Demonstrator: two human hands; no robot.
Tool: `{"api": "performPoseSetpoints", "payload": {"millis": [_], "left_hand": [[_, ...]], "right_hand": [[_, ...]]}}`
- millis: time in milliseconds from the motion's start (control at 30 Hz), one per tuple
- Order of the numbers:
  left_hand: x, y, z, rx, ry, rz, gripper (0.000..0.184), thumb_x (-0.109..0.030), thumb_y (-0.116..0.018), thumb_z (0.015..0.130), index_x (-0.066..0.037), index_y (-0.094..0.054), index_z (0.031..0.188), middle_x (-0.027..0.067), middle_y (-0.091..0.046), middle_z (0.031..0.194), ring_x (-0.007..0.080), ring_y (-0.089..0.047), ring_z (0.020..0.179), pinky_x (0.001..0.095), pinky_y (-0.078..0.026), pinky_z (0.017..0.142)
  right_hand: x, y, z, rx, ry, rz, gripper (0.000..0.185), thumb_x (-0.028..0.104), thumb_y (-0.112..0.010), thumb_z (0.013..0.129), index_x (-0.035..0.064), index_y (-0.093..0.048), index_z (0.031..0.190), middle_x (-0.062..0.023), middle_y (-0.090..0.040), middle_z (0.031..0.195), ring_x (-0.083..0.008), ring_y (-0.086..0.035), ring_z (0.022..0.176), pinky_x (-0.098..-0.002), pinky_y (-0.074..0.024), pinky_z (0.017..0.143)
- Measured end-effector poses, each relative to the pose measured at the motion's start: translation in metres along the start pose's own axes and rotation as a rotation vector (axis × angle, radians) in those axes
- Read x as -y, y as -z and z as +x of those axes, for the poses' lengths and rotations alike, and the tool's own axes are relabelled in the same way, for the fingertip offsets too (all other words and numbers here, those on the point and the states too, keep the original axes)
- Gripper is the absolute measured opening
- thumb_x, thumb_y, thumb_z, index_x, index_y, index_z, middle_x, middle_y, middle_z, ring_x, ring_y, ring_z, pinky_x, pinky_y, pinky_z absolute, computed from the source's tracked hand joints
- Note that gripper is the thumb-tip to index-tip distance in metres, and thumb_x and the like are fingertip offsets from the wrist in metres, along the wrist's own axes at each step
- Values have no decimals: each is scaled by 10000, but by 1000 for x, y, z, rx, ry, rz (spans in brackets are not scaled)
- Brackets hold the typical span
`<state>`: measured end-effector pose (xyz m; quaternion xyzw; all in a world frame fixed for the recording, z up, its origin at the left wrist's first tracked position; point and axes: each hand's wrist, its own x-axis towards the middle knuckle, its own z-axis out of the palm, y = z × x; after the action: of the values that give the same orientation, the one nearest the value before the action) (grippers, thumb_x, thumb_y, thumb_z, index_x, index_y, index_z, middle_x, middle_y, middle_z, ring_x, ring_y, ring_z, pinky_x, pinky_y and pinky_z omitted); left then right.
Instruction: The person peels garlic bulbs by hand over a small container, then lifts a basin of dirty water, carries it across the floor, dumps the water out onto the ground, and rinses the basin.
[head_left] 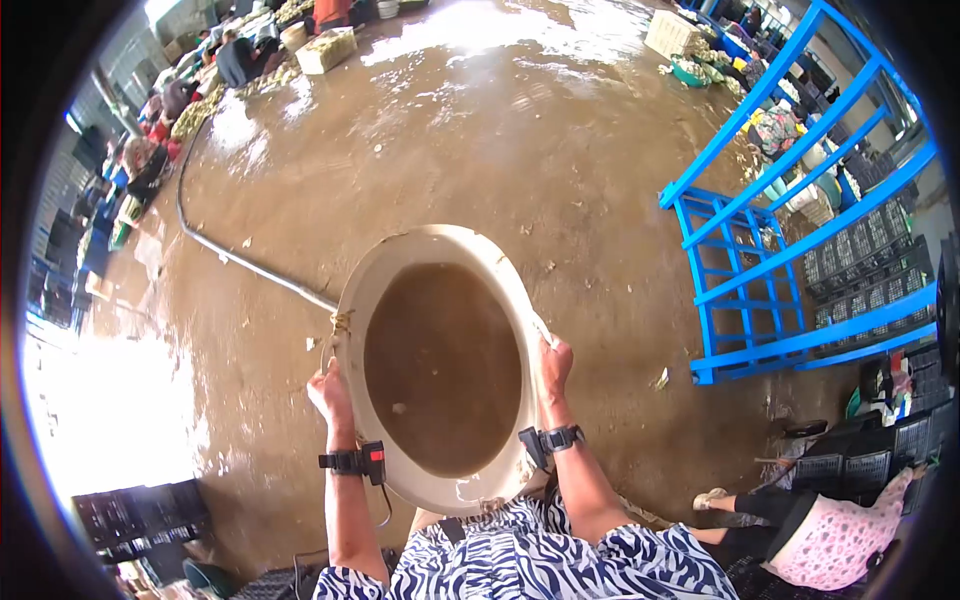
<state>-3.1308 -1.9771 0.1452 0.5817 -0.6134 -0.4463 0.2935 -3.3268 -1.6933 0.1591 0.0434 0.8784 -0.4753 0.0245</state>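
A large off-white tub (352,290) is held in front of my body, with murky brown water (445,350) inside and a few small pale bits in it. My left hand (331,393) is closed on the tub's left side, just below a knotted cord (342,322) tied at the rim. On the opposite side my right hand (554,362) grips the rim, fingers wrapped round it. Both wrists wear black straps with small devices. The tub's underside is hidden.
A hose (250,266) runs over the wet brown floor (480,160) towards the tub. To the right stands a blue metal frame (705,285), with black crates (868,245) beyond it. A person in a pink top (840,540) is low right. Other people work farther back.
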Motion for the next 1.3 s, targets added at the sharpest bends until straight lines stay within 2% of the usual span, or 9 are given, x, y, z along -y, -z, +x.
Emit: {"api": "performPoseSetpoints", "payload": {"millis": [400,467,667,800,833,933,1000,1067,1300], "left_hand": [[-69,-262,146,-139,-27,77,429,-225,-633,818,-87,-392,491,-65,-308,479,73,-267,466,297,-202,420],[-133,-280,137,24,176,-118,418,-205,-641,812,-81,-384,507,-65,-312,483,71,-270,459,288,-215,418],[-194,-430,208,119,34,-58,435,-188,-636,829,-100,-392,480,-56,-333,466,60,-281,454,292,-212,403],[-251,-518,286,301,-59,-28,372,-251,-645,805,1,-529,557,-5,-417,465,99,-319,460,334,-273,415],[-260,-556,301,233,-100,142,371,-273,-647,796,1,-543,568,8,-427,461,110,-333,462,344,-292,423],[-254,-603,342,238,-39,304,354,-310,-642,784,3,-598,626,39,-454,471,126,-395,482,360,-341,449],[-260,-660,363,277,-1,409,336,-319,-613,750,15,-635,711,205,-596,630,264,-570,551,404,-446,569],[-234,-724,396,303,-227,656,349,-360,-612,736,-14,-651,729,203,-614,683,328,-616,638,414,-469,599],[-211,-907,415,289,-50,676,345,-389,-640,710,-46,-656,738,187,-630,729,332,-626,688,420,-484,657]], "right_hand": [[65,-81,303,100,-24,-31,276,238,-556,857,-29,-623,832,-207,-568,618,-277,-465,510,-389,-409,545],[78,-73,335,58,-6,20,274,235,-563,850,-33,-620,829,-213,-572,632,-283,-496,519,-391,-414,550],[85,-96,474,-63,-113,-29,295,257,-587,830,-21,-640,915,-223,-614,711,-303,-601,610,-392,-447,579],[94,-145,568,-65,-210,-225,295,192,-583,800,-101,-593,766,-206,-578,595,-205,-542,526,-395,-408,505],[82,-152,601,-134,-135,16,304,194,-592,830,-69,-567,680,-50,-460,502,-107,-382,514,-364,-325,436],[28,-203,640,-123,-159,9,263,169,-584,844,-70,-590,734,10,-488,563,-102,-391,513,-334,-334,448],[7,-227,692,-149,-95,102,248,165,-583,846,-65,-601,755,14,-495,567,-97,-398,510,-323,-339,447],[-15,-252,750,-130,-119,168,218,133,-570,838,-57,-597,735,18,-491,573,-95,-412,510,-313,-341,447],[-102,-310,937,-4,-137,-94,258,171,-634,770,-88,-631,770,-237,-613,645,-320,-625,600,-415,-443,538]]}}
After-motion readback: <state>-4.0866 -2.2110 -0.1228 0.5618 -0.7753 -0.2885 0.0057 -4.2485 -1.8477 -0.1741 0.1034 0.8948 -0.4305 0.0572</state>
